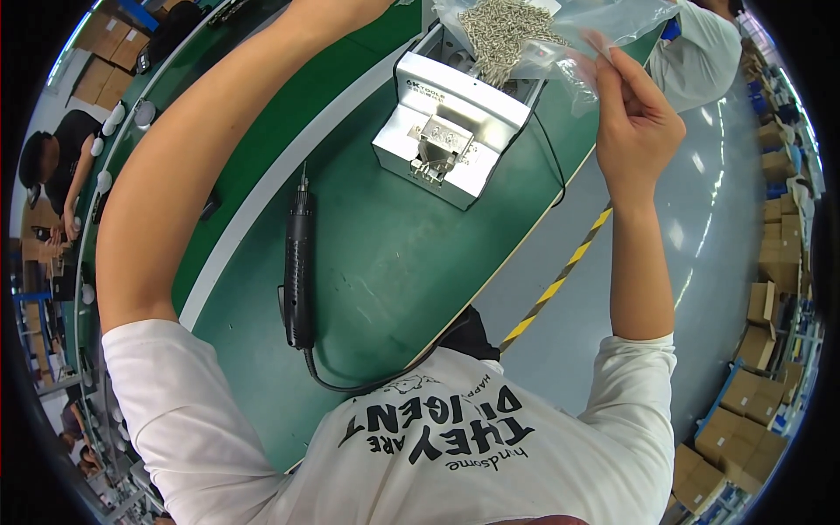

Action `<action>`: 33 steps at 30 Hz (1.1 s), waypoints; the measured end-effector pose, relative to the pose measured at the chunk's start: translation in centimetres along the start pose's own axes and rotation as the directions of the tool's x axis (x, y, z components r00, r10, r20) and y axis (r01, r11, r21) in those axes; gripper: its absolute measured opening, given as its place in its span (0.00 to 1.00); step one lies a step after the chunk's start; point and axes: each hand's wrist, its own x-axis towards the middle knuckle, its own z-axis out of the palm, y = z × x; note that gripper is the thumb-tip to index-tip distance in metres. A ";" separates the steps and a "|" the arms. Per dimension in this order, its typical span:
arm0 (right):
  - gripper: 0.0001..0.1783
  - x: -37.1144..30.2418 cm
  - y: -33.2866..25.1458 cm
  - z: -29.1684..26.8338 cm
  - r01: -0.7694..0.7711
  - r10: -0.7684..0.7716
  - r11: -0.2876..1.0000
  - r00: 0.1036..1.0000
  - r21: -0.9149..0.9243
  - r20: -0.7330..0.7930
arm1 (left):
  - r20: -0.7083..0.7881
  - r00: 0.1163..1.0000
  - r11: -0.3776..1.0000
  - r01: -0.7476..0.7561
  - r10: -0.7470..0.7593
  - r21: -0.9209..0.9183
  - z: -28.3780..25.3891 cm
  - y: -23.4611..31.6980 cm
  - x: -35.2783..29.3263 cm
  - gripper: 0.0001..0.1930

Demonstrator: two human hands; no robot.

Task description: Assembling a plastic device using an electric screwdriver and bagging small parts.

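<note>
My right hand [643, 131] pinches the bag [612, 19]; I can't tell my left hand [372, 7] grip. Likely pouring screws [507, 37]: tip slowly next.

We saw a brightly lit scene, with white reflections streaking the grey floor [713, 201], glare on the silver machine [455, 98] and plastic bag [573, 74], the green table [376, 262] bowed, and distant cardboard boxes [744, 394] soft near the blackened rim.

Bag [577, 74], feeder [459, 105], screwdriver [299, 262]; one each
</note>
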 end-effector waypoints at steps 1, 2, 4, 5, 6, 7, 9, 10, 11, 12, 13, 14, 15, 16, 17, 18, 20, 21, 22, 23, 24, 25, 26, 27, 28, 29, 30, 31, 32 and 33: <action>0.12 0.0 -0.1 0.0 -0.012 0.012 1.000 1.000 -0.017 0.000 | -0.005 1.000 1.000 -0.015 0.015 0.005 0.0 -0.1 0.0 0.07; 0.12 0.0 -0.2 -0.1 -0.014 0.014 1.000 1.000 -0.017 0.001 | -0.010 0.999 0.999 -0.030 0.030 0.009 0.1 -0.2 0.0 0.07; 0.12 -0.1 -0.3 -0.2 -0.024 0.024 0.999 1.000 -0.038 0.008 | -0.007 1.000 1.000 -0.019 0.019 0.005 0.1 -0.3 0.0 0.07; 0.12 -0.1 -0.3 -0.3 -0.027 0.027 0.998 1.000 -0.048 0.012 | -0.005 1.000 1.000 -0.011 0.011 0.000 0.1 -0.3 0.0 0.07; 0.12 -0.1 -0.2 -0.3 -0.026 0.027 0.998 1.000 -0.048 0.012 | -0.004 1.000 1.000 -0.003 0.003 -0.004 0.2 -0.3 0.1 0.07; 0.12 -0.2 0.0 -0.3 -0.019 0.019 0.999 1.000 -0.034 0.010 | -0.005 1.000 1.000 -0.003 0.003 -0.004 0.2 -0.3 0.1 0.07; 0.12 -0.2 0.2 -0.3 -0.003 0.003 1.000 1.000 -0.006 0.006 | 0.003 1.000 1.000 0.010 -0.010 -0.010 0.2 -0.2 0.0 0.07; 0.12 -0.1 0.2 -0.3 -0.001 0.001 1.000 1.000 -0.005 0.006 | 0.006 1.000 1.000 0.016 -0.016 -0.012 0.2 -0.2 -0.1 0.07; 0.12 -0.1 0.1 -0.3 0.002 -0.002 1.000 1.000 -0.004 0.003 | 0.004 1.000 1.000 0.016 -0.016 -0.011 0.2 -0.1 -0.1 0.07; 0.12 0.0 0.0 -0.2 0.006 -0.006 1.000 1.000 -0.001 0.000 | 0.000 1.000 1.000 0.017 -0.017 -0.008 0.2 -0.1 -0.2 0.07; 0.12 0.0 -0.1 -0.1 0.011 -0.011 1.000 1.000 0.003 -0.004 | -0.005 1.000 1.000 0.018 -0.018 -0.003 0.1 0.0 -0.3 0.07; 0.12 0.1 -0.1 -0.1 0.014 -0.014 1.000 1.000 0.008 -0.003 | -0.011 1.000 1.000 0.020 -0.020 0.002 0.0 0.0 -0.4 0.07; 0.12 0.0 0.0 -0.2 0.024 -0.024 1.000 1.000 -0.006 -0.002 | -0.010 1.000 1.000 0.019 -0.019 0.000 0.2 0.0 -0.3 0.07; 0.12 0.0 0.1 -0.4 0.034 -0.034 0.999 0.999 -0.018 0.000 | -0.005 1.000 1.000 0.025 -0.025 -0.015 0.3 -0.1 -0.3 0.07; 0.12 -0.1 0.1 -0.4 0.044 -0.044 0.999 0.999 -0.029 0.002 | 0.000 1.000 0.999 0.031 -0.031 -0.028 0.4 -0.1 -0.3 0.07; 0.12 -0.1 0.1 -0.4 0.044 -0.044 0.999 0.999 -0.029 0.003 | 0.005 0.999 0.998 0.037 -0.037 -0.042 0.4 -0.1 -0.3 0.07; 0.12 -0.1 0.2 -0.4 0.059 -0.059 0.997 0.998 -0.044 0.005 | -0.002 1.000 0.999 0.023 -0.023 -0.036 0.5 -0.2 -0.4 0.07; 0.12 -0.2 0.2 -0.4 0.066 -0.066 0.996 0.998 -0.052 0.006 | -0.009 1.000 1.000 0.008 -0.008 -0.030 0.6 -0.2 -0.5 0.07; 0.12 -0.2 0.1 -0.4 0.065 -0.064 0.997 0.998 -0.050 0.007 | -0.016 1.000 1.000 -0.007 0.007 -0.020 0.6 -0.2 -0.6 0.06; 0.11 -0.2 -0.1 -0.4 0.089 -0.089 0.994 0.996 -0.066 0.009 | -0.015 1.000 1.000 -0.005 0.005 -0.020 0.7 -0.4 -0.6 0.06; 0.11 -0.2 -0.2 -0.5 0.113 -0.112 0.990 0.994 -0.082 0.011 | -0.011 1.000 0.999 -0.002 0.001 -0.046 0.8 -0.7 -0.6 0.06; 0.11 0.0 -0.4 -0.5 0.141 -0.140 0.985 0.990 -0.097 0.014 | -0.010 1.000 0.998 0.000 0.000 -0.070 0.7 -0.8 -0.6 0.06; 0.11 0.0 -0.3 -0.5 0.142 -0.141 0.985 0.990 -0.096 0.015 | -0.010 1.000 0.995 0.001 -0.002 -0.095 0.6 -0.8 -0.6 0.06; 0.11 0.0 -0.1 -0.5 0.164 -0.163 0.981 0.986 -0.106 0.017 | -0.011 1.000 0.995 0.001 -0.002 -0.095 0.6 -0.9 -0.6 0.06; 0.11 0.0 0.1 -0.6 0.186 -0.185 0.976 0.983 -0.117 0.020 | -0.008 1.000 0.994 0.006 -0.007 -0.107 0.6 -0.9 -0.6 0.06; 0.11 0.1 0.2 -0.6 0.208 -0.207 0.970 0.978 -0.128 0.022 | -0.005 1.000 0.993 0.011 -0.012 -0.119 0.6 -1.0 -0.7 0.06; 0.11 0.1 0.2 -0.6 0.209 -0.208 0.970 0.978 -0.128 0.024 | -0.002 1.000 0.991 0.017 -0.017 -0.131 0.6 -0.9 -0.8 0.06; 0.11 0.2 0.1 -0.5 0.222 -0.221 0.967 0.975 -0.125 0.022 | -0.003 1.000 0.991 0.016 -0.017 -0.132 0.6 -0.9 -0.8 0.06; 0.11 0.2 0.0 -0.4 0.235 -0.234 0.964 0.972 -0.121 0.021 | -0.004 1.000 0.992 0.019 -0.020 -0.122 0.6 -0.8 -0.9 0.06; 0.11 0.2 0.0 -0.4 0.248 -0.247 0.962 0.969 -0.118 0.019 | -0.006 1.000 0.994 0.022 -0.023 -0.112 0.6 -0.8 -0.9 0.06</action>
